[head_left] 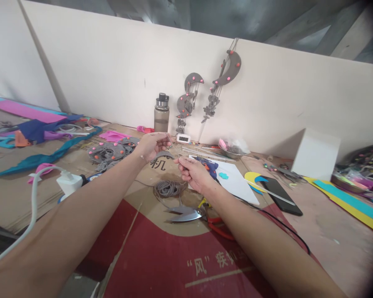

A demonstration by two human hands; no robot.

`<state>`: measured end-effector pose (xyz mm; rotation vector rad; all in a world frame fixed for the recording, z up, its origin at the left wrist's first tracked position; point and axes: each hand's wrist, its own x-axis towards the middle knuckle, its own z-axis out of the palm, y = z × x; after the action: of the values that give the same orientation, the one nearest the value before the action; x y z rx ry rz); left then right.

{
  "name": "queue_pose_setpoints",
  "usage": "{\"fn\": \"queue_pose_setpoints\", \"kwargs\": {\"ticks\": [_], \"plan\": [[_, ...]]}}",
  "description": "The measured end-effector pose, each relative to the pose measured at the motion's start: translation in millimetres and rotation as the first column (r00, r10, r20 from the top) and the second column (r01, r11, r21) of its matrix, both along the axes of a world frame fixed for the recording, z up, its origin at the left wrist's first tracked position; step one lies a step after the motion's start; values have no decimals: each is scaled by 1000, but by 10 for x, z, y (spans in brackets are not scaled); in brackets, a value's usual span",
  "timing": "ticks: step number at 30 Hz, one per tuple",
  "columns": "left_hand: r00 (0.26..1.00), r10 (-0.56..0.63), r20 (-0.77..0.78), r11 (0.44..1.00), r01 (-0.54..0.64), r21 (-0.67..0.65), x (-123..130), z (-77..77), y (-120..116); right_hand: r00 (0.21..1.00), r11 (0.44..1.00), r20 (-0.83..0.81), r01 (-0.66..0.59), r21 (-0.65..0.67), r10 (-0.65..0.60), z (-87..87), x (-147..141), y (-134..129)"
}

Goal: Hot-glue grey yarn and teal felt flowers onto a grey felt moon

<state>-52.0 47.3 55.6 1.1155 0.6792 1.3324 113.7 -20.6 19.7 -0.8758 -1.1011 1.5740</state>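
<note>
My left hand [155,145] is raised over the cardboard-covered table, its fingers curled together; anything between them is too small to make out. Close by on the right, my right hand [191,170] has thumb and fingertips pinched, and what they hold is also unclear. The two hands are apart. Below them lies a coil of grey cord [168,188]. Open scissors [186,214] with red and yellow handles rest partly under my right forearm. A blue glue gun [209,165], partly hidden by my right hand, lies on a white sheet [236,182] beside a small turquoise piece [223,176].
A bottle [161,114] stands by the wall, near a small digital clock [183,138]. Grey crescent ornaments [231,68] hang there. A black phone [281,196] lies right; grey felt rings [104,153], teal felt [56,155] and a white charger [69,183] are left.
</note>
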Motion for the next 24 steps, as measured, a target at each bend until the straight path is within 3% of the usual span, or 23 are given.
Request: {"fn": "queue_pose_setpoints", "kwargs": {"ticks": [6, 18, 24], "plan": [[992, -108, 67, 987, 115, -115, 10, -11, 31, 1000, 1000, -13, -6, -3, 6, -20, -8, 5], [981, -112, 160, 976, 139, -169, 12, -1, 50, 998, 999, -60, -23, -24, 21, -14, -19, -2], [958, -125, 258, 964, 178, -196, 13, 13, 32, 995, 993, -9, 101, 54, -100, -19, -27, 10]]}}
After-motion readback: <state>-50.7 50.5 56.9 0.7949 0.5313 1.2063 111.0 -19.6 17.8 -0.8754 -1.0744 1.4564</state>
